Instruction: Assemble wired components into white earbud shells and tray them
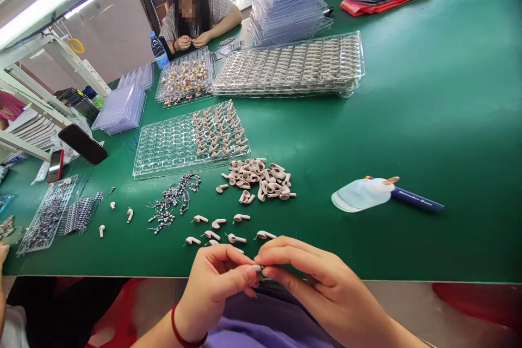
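My left hand pinches a small pale earbud shell just past the table's front edge. Thumb and forefinger of my right hand close on its other end, where a tiny dark part shows; the fingers cover most of it. Just beyond my hands lie several beige earbud shells with thin wires sticking out. Farther off is a heap of bare earbud shells. To its left sits a loose pile of small dark wired components.
A clear tray, partly filled with shells, lies behind the heap. Stacked full trays stand farther back. On the right are a glue bottle and a blue pen-like tool. A phone leans at left. A co-worker sits opposite.
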`<state>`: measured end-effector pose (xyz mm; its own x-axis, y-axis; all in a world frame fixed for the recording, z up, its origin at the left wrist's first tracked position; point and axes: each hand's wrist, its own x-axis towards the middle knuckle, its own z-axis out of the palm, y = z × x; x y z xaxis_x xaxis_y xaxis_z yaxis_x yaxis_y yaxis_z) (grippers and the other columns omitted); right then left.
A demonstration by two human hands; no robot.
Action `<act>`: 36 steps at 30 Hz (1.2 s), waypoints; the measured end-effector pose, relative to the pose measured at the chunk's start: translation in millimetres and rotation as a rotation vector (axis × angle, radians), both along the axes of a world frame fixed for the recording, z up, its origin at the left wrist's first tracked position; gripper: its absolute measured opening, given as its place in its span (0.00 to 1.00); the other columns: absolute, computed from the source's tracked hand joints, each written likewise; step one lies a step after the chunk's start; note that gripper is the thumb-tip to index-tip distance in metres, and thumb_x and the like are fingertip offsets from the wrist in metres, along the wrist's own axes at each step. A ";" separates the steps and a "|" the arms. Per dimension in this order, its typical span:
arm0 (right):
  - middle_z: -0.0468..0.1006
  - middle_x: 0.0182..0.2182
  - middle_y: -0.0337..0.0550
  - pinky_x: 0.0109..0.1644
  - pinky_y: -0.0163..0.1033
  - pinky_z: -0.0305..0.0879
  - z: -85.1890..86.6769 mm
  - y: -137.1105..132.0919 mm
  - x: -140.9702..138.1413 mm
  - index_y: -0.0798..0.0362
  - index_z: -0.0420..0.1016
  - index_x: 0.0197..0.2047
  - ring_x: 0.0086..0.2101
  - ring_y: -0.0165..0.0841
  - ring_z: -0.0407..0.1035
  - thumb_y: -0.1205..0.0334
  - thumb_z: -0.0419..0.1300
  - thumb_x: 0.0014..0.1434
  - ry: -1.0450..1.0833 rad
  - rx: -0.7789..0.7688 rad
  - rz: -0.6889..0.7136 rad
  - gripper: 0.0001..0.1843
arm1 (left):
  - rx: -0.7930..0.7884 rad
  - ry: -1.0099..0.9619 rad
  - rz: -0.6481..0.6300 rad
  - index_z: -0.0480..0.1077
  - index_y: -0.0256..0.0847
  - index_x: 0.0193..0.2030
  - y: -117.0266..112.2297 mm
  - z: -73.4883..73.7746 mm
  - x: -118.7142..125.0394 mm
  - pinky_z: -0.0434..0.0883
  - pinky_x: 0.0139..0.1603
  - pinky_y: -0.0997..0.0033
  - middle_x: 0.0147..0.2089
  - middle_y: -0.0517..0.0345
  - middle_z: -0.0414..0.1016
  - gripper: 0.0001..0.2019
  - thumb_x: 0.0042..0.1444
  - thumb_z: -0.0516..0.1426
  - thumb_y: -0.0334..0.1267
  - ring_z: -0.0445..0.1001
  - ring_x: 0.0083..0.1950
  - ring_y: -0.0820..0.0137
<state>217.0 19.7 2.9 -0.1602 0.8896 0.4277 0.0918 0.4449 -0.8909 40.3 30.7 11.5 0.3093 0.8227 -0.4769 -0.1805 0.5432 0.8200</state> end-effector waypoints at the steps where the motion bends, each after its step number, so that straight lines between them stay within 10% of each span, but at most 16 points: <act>1: 0.79 0.29 0.42 0.33 0.29 0.73 -0.4 -0.5 -0.3 0.51 0.78 0.38 0.29 0.30 0.75 0.66 0.57 0.65 0.013 0.006 -0.004 0.08 | 0.025 0.015 -0.003 0.76 0.35 0.26 -1.3 -0.9 -0.8 0.69 0.26 0.76 0.23 0.58 0.74 0.16 0.38 0.72 0.45 0.69 0.23 0.75; 36: 0.79 0.29 0.41 0.32 0.27 0.74 -7.2 -13.1 -13.6 0.50 0.78 0.37 0.28 0.29 0.75 0.68 0.58 0.64 0.170 0.008 -0.127 0.08 | 0.316 0.128 -0.005 0.80 0.39 0.29 -12.1 2.6 1.4 0.63 0.24 0.78 0.27 0.59 0.69 0.08 0.49 0.68 0.42 0.64 0.23 0.79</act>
<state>203.4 6.6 -4.4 0.0284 0.8944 0.4464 -0.0033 0.4466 -0.8947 41.6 18.7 14.1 0.2682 0.9346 -0.2337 -0.0632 0.2591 0.9638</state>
